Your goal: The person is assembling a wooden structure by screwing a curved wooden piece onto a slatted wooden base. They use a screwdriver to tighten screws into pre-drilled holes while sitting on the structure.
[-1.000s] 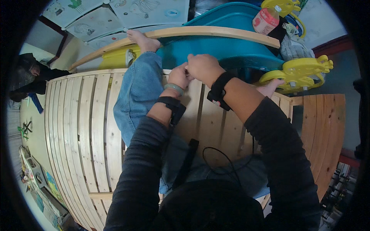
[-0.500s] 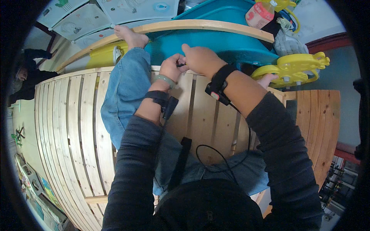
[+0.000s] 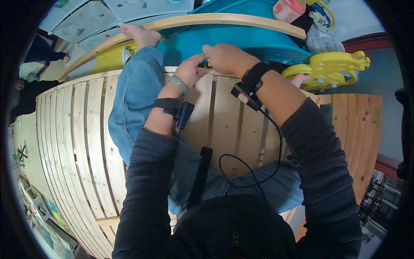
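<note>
A small dark-and-yellow thing point(image 3: 208, 65) sits between the two hands, just above the near side of the teal plastic; it is too small and too covered to name. The left hand point(image 3: 189, 72) has its thumb and forefinger parted, the forefinger's tip meeting the right hand point(image 3: 228, 59), whose fingers curl under and out of sight. I cannot tell which of them, if either, pinches the thing.

For handling this fine, light pressure from the fingertips, both wrists braced, and the right knuckles tipped aside to uncover the contact point would serve well. The black cable point(image 3: 279, 146) looping below the right wrist could snag, so it is worth keeping slack and clear.

Around the left wrist is a smooth pale-green bangle point(image 3: 177, 84). Soft, creased denim jeans point(image 3: 133, 99) cover the bent leg on the slatted wooden platform point(image 3: 88, 151), pale, flat-planed and knotted. Beyond lie a long timber rail point(image 3: 233, 18), glossy moulded teal plastic point(image 3: 241, 39) and a lobed yellow plastic piece point(image 3: 340, 67).
</note>
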Tool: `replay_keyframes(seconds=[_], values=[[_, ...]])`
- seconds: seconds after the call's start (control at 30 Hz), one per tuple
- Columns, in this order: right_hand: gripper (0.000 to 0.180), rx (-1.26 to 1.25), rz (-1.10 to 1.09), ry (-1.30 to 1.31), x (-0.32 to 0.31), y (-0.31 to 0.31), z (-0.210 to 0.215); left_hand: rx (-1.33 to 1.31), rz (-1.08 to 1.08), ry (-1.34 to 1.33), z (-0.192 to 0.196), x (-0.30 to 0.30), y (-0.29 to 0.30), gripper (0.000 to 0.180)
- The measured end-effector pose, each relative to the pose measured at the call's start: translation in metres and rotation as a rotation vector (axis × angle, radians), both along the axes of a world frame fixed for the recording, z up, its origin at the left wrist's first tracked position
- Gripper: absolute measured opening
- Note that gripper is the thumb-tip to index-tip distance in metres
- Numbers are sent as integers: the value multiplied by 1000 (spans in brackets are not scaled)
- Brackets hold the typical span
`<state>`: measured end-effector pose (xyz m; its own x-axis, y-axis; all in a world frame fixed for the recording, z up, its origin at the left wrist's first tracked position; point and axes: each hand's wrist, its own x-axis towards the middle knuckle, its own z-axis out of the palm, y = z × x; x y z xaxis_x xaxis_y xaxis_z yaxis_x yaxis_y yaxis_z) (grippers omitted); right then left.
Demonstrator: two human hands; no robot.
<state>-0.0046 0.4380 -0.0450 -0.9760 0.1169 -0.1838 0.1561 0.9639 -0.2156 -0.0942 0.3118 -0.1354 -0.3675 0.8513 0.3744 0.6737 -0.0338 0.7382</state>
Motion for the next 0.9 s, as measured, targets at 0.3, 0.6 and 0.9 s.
replay_keyframes(seconds=[0.3, 0.6, 0.9], values=[[22, -7, -214, 76, 11, -12, -2, -150, 154, -186, -8, 16, 8, 25], [17, -183, 16, -56, -9, -24, 3, -203, 6, -80, -7, -2, -11, 19], [24, 53, -84, -26, 7, -7, 11, -69, -29, -92, -11, 3, 1, 31]])
